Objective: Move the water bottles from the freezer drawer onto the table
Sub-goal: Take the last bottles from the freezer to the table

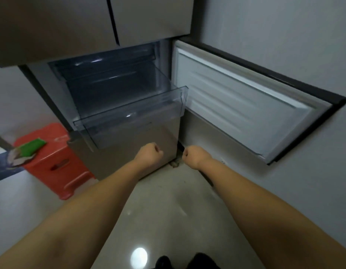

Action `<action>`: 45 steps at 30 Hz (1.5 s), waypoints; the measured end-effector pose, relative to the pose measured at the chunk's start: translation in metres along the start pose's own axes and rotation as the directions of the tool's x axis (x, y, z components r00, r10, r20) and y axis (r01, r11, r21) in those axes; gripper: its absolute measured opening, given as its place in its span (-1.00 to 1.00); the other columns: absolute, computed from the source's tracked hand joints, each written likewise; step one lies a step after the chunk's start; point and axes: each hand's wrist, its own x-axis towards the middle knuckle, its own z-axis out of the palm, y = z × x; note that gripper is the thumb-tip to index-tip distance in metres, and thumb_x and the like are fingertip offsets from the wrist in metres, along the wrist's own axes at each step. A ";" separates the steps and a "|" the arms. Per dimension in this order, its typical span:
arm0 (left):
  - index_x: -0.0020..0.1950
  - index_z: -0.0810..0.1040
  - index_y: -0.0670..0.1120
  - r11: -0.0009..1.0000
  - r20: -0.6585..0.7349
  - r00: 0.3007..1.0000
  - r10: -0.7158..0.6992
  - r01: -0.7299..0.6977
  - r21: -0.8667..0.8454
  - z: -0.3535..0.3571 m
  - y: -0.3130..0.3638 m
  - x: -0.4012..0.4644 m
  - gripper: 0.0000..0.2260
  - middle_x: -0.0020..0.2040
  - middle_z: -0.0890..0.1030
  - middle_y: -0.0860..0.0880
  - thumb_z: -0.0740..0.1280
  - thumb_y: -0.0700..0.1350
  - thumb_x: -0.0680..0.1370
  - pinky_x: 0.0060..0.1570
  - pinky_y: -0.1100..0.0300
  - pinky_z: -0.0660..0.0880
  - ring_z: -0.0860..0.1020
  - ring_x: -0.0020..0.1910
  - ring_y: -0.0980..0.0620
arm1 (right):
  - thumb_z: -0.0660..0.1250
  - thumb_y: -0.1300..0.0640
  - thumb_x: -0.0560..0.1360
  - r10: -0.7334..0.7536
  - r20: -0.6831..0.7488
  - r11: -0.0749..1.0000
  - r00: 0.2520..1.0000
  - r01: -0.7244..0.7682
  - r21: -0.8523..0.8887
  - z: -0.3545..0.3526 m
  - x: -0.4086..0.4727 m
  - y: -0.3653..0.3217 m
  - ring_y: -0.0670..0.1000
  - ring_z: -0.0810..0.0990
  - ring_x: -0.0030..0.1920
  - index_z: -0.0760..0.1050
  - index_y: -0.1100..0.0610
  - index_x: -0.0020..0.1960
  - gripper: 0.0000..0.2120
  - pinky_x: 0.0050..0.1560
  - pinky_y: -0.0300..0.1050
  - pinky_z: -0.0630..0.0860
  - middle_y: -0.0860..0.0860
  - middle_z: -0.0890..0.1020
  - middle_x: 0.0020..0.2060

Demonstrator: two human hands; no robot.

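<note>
One clear plastic freezer drawer (129, 113) is seen pulled out just above and beyond both hands; no water bottle can be made out inside it. Left hand (149, 154) is balled into a fist, nothing held, below the drawer's front lip. Right hand (195, 155) is likewise clenched and empty, just beside the left, not touching. White freezer door (246, 109) stands swung open to the right of the right hand. Red plastic stool (53, 162) is noted well left of the left hand, a green-labelled packet (30, 147) overlapping its near corner.

Drawer (129, 105) pulled out below upper doors (90, 22); freezer door (246, 105) open right; stool (55, 162) left (on floor (158, 210)).
</note>
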 end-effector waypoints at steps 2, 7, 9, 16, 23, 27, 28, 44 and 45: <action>-0.03 0.54 -0.16 0.976 -0.072 0.992 -0.106 0.090 -0.199 -0.016 -0.005 0.014 -0.80 0.05 0.63 -0.17 0.26 -0.02 0.57 -0.08 0.19 0.38 0.58 0.05 -0.14 | 0.16 0.13 0.56 -0.018 -0.040 0.990 0.999 0.024 0.137 -0.006 0.026 -0.017 0.16 0.62 -0.05 0.57 0.18 -0.08 -0.77 -0.12 -0.12 0.50 0.16 0.65 -0.05; 0.22 0.43 -0.18 0.418 0.004 0.922 -0.387 0.179 -0.891 -0.058 -0.014 0.048 -0.70 0.01 0.59 -0.20 0.21 0.01 0.62 0.02 0.02 0.52 0.55 -0.11 -0.07 | 0.13 0.02 0.61 0.057 -0.034 0.661 0.998 -0.012 0.750 -0.027 0.093 -0.060 -0.01 0.60 -0.29 0.45 0.13 0.10 -0.78 -0.37 -0.18 0.50 0.10 0.60 -0.07; 0.33 0.36 -0.14 0.145 0.044 0.908 -0.416 0.114 -0.983 -0.071 -0.021 0.061 -0.63 -0.01 0.57 -0.14 0.24 0.02 0.61 -0.01 0.03 0.53 0.55 -0.06 -0.04 | 0.11 -0.02 0.63 0.056 0.018 0.500 0.998 -0.044 0.865 -0.040 0.119 -0.073 0.00 0.62 -0.19 0.37 0.13 0.29 -0.68 -0.32 -0.16 0.54 0.09 0.59 -0.02; -0.02 0.51 -0.19 -0.080 0.001 0.835 -0.550 -0.051 -0.996 -0.082 -0.021 0.105 -0.80 -0.05 0.60 -0.10 0.20 -0.09 0.64 0.30 -0.02 0.44 0.57 -0.11 0.05 | 0.06 -0.11 0.63 0.013 0.222 0.161 0.975 -0.221 0.962 -0.069 0.196 -0.097 -0.02 0.60 -0.23 0.44 0.19 0.01 -0.61 -0.36 -0.19 0.50 0.07 0.61 -0.13; -0.04 0.49 -0.25 -0.179 -0.106 0.824 -0.556 -0.243 -0.953 -0.079 -0.015 0.125 -0.74 -0.07 0.59 -0.18 0.12 -0.12 0.67 -0.08 0.08 0.56 0.59 -0.04 -0.03 | 0.00 -0.12 0.64 0.062 0.067 0.096 0.996 -0.072 0.993 -0.050 0.227 -0.117 -0.13 0.51 -0.58 0.42 0.26 0.06 -0.54 -0.57 -0.29 0.42 0.04 0.57 -0.38; -0.02 0.47 -0.31 -0.263 -0.095 0.838 -0.537 -0.273 -0.925 -0.099 -0.009 0.157 -0.73 -0.06 0.59 -0.22 0.11 -0.14 0.67 0.03 -0.02 0.52 0.57 0.06 -0.11 | 0.02 -0.11 0.64 -0.072 0.107 0.069 0.992 -0.103 0.992 -0.084 0.261 -0.126 -0.05 0.56 -0.43 0.42 0.29 0.10 -0.54 -0.49 -0.23 0.52 0.09 0.56 -0.30; -0.01 0.47 -0.31 -0.272 -0.084 0.838 -0.538 -0.267 -0.925 -0.103 -0.012 0.162 -0.73 -0.05 0.58 -0.23 0.11 -0.14 0.67 0.06 -0.04 0.51 0.55 0.09 -0.12 | 0.02 -0.09 0.65 -0.106 0.140 0.051 0.984 -0.135 0.989 -0.087 0.265 -0.128 -0.01 0.56 -0.36 0.40 0.29 0.13 -0.56 -0.47 -0.20 0.55 0.10 0.56 -0.28; 0.18 0.43 -0.24 -0.278 0.019 0.898 -0.440 -0.116 -0.954 -0.196 -0.070 0.269 -0.76 0.35 0.42 -0.26 0.05 -0.40 0.61 0.27 -0.23 0.37 0.40 0.39 -0.15 | -0.11 0.54 0.49 -0.211 0.299 -0.087 0.931 -0.322 0.943 -0.131 0.382 -0.207 0.24 0.52 0.06 0.37 0.30 -0.10 -0.67 0.32 0.25 0.38 0.29 0.49 -0.11; 0.31 0.37 -0.24 -0.254 0.019 0.892 -0.451 -0.108 -0.961 -0.201 -0.072 0.275 -0.69 0.39 0.39 -0.25 0.04 -0.41 0.61 0.23 -0.23 0.39 0.38 0.40 -0.15 | -0.13 0.54 0.49 -0.200 0.303 -0.065 0.932 -0.321 0.945 -0.134 0.390 -0.212 0.26 0.53 0.11 0.38 0.34 -0.03 -0.66 0.33 0.25 0.36 0.30 0.51 -0.06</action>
